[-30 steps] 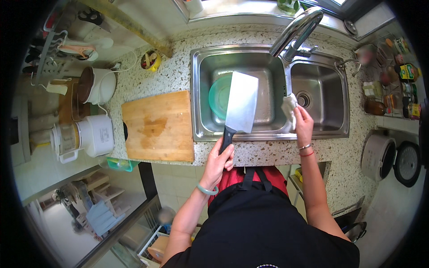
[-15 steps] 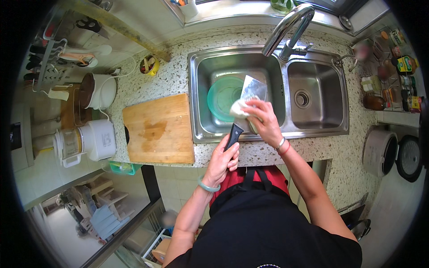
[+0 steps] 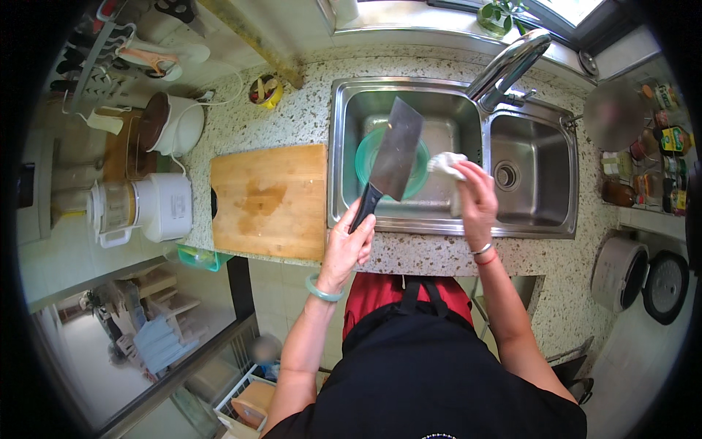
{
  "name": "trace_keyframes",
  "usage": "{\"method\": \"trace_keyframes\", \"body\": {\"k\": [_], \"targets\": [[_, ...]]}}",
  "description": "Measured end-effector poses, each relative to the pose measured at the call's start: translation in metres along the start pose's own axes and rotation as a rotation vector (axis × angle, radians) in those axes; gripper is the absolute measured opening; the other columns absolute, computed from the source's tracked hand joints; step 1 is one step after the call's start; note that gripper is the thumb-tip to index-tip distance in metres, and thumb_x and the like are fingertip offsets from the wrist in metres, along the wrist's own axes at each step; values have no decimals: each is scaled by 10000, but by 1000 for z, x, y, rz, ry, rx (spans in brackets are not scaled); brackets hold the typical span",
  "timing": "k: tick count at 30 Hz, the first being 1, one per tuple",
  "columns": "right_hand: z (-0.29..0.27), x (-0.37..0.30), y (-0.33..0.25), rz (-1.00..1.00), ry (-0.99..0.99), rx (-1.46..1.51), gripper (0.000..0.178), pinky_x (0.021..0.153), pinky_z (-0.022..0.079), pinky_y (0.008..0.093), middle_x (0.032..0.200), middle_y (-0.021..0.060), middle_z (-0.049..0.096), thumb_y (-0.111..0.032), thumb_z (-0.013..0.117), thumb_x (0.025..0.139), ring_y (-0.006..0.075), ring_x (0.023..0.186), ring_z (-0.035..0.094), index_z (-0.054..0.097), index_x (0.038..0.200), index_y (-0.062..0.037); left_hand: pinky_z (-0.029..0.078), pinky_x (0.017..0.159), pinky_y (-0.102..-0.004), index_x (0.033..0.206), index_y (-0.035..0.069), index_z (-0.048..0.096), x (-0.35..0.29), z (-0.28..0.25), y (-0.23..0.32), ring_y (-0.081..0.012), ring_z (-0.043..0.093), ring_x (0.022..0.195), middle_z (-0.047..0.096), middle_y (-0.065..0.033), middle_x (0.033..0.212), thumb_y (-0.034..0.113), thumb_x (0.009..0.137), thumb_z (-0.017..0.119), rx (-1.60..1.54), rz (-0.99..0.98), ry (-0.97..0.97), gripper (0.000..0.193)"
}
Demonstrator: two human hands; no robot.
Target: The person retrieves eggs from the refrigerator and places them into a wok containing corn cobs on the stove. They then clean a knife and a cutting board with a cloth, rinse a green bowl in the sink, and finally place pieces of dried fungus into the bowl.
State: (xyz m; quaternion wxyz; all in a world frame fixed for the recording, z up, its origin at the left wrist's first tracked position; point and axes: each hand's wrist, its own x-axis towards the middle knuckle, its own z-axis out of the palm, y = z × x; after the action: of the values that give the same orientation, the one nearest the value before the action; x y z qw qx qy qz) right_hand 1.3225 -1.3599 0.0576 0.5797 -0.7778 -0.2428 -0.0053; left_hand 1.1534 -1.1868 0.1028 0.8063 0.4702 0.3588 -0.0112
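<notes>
My left hand (image 3: 348, 250) is closed round the black handle of a cleaver (image 3: 395, 150). Its broad steel blade points away from me, over the larger sink basin (image 3: 446, 212). To the right of the blade, and apart from it, my right hand (image 3: 479, 201) pinches a crumpled white cloth (image 3: 444, 164) between thumb and fingers. Below the blade, a green round plastic basin (image 3: 422, 175) sits in the sink, partly hidden by the cleaver.
Left of the sink lies a wooden cutting board (image 3: 292, 205) with a damp patch. A chrome faucet (image 3: 512, 69) arches behind the basins. White appliances (image 3: 170, 208) stand at the left, spice jars (image 3: 643, 186) and a rice cooker (image 3: 620, 272) at the right.
The cloth has come off the blade: my right hand has drawn it away to the right. The cleaver now shows its whole face, and my left hand has shifted slightly left.
</notes>
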Motion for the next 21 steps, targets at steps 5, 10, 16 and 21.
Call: {"method": "trace_keyframes", "body": {"k": [5,10,16,21], "targets": [[40,4,-21,-394,-312,-180,390,912,429,348,1165,54,600,0,616,750,261,1017,528,658,1116,-126,291,387,-166,1438,121,319,-9,8,-6,-13,318,441,420,22,695,165,983,494,-116,-194,-160,490],[40,7,3,-388,-239,-277,437,893,436,364,1179,54,600,-4,628,734,279,984,521,639,1150,-139,292,384,-166,1439,116,332,-11,8,-9,-15,336,443,435,21,694,152,974,507,-142,-219,-219,499],[24,35,84,-205,4,-494,340,877,448,385,1102,108,608,14,564,804,312,986,532,642,1108,-118,286,387,-164,1450,118,301,-11,6,-9,-15,334,447,427,19,704,155,981,493,-208,-311,-272,508],[-32,9,132,9,-22,-757,221,802,467,372,951,99,647,-13,578,816,306,874,556,687,987,-102,310,402,-160,1422,111,356,-18,-3,4,-23,345,457,441,18,713,217,997,472,-174,-168,-208,453]]}}
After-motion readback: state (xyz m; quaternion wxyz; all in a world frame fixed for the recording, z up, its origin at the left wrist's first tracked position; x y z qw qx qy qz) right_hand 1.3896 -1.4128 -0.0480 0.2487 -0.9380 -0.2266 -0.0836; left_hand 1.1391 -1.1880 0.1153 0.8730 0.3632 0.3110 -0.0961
